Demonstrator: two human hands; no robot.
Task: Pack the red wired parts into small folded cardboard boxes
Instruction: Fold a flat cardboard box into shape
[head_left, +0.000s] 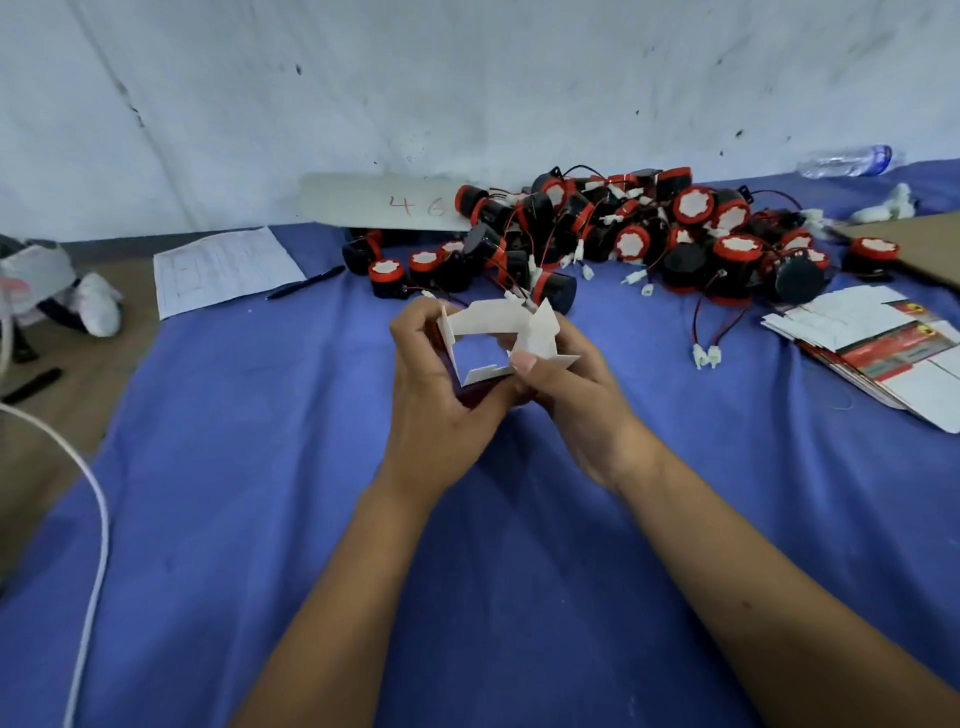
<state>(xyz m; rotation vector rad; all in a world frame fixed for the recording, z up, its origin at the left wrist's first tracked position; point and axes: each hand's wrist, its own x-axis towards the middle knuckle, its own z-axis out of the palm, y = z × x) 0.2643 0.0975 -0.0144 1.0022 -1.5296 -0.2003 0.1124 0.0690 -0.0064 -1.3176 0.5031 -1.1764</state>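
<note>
hands: left hand (436, 374) and right hand (566, 384) both grip one half-formed box (493, 338) at frame centre | advice: square the walls, tuck flaps before loading | right: one stack of flat boxes (878, 348) | far: heap of red wired parts (623, 234), too many to count, upper centre of desk (260, 467).

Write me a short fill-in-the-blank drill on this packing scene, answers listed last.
1. Both hands hold a small cardboard box whose flaps are ____.
2. The cloth covering the table is ____.
3. The pen lies beside a sheet of ____.
4. The pile of red wired parts lies ____ the box, nearer the wall.

Answers: open; blue; paper; behind
</note>
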